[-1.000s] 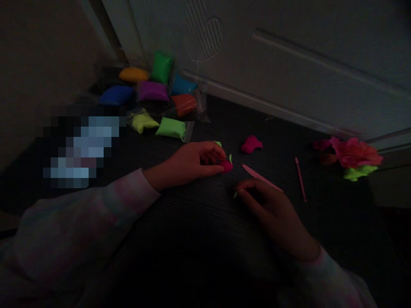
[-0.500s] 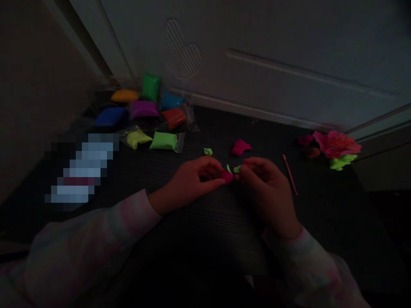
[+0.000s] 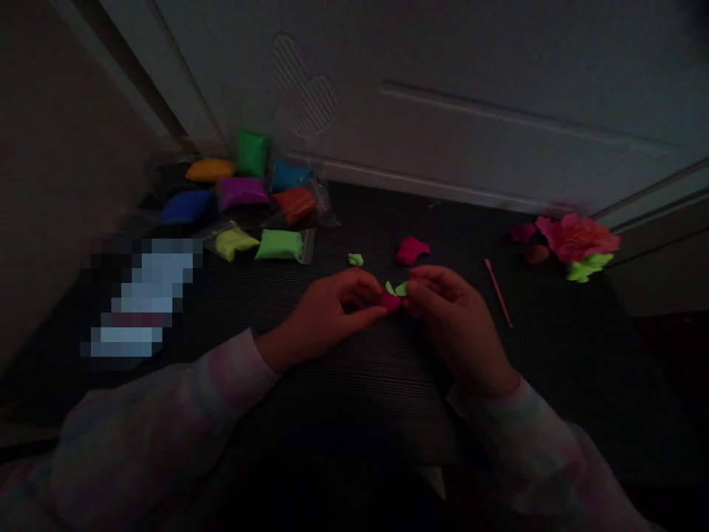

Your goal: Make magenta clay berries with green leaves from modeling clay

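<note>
Between thumb and fingers, my left hand (image 3: 337,307) holds a small round ball of pink clay (image 3: 390,300). A thin green clay leaf (image 3: 389,287) stands up on top of that ball. My right hand (image 3: 457,314) pinches a second green clay leaf (image 3: 401,290), its tip at the ball's upper right side; whether it touches the ball I cannot tell. Just beyond my hands lie a small lump of green clay (image 3: 355,259) and a larger lump of pink clay (image 3: 411,250) on the dark table (image 3: 354,384).
Several bags of coloured clay, among them a light green bag (image 3: 281,244) and a purple bag (image 3: 244,192), lie at the back left. A pink stick tool (image 3: 499,293) is on the right, near a pink clay flower (image 3: 579,236). A white panel (image 3: 470,148) borders the back.
My right hand has brought its green leaf left, up to the pink ball. The left hand keeps its hold on the ball. The whole view has shifted slightly.
</note>
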A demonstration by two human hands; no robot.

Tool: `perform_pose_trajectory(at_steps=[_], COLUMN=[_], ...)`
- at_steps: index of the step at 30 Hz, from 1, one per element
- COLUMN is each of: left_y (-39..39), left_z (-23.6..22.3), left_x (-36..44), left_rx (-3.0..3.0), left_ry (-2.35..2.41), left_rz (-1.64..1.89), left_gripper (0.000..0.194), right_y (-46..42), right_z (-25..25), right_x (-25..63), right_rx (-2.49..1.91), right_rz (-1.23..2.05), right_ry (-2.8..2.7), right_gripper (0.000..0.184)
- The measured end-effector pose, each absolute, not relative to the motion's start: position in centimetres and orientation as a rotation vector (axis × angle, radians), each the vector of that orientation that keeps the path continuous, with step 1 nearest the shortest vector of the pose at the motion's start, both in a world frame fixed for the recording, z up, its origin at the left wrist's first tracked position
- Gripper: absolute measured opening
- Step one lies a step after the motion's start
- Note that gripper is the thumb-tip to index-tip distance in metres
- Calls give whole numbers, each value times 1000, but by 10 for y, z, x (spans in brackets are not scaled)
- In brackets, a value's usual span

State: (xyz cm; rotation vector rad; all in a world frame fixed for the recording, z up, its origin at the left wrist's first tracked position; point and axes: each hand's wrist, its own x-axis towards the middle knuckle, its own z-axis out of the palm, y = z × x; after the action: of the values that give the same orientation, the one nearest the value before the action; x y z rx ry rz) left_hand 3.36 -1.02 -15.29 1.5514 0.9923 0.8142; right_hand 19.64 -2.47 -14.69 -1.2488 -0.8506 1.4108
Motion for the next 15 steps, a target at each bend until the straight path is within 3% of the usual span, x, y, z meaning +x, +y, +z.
perform_pose_trajectory(at_steps=[15], left_y=[-5], left_z=[-152], left_x=[30], left_rx=[1608], left_ry=[1084], left_rz=[765], left_gripper=[21], right_y=[-26], right_z=[-147], right_x=[201], right_rx=[-1345], right_rz=[1422], right_ry=[-990], right_gripper=[17])
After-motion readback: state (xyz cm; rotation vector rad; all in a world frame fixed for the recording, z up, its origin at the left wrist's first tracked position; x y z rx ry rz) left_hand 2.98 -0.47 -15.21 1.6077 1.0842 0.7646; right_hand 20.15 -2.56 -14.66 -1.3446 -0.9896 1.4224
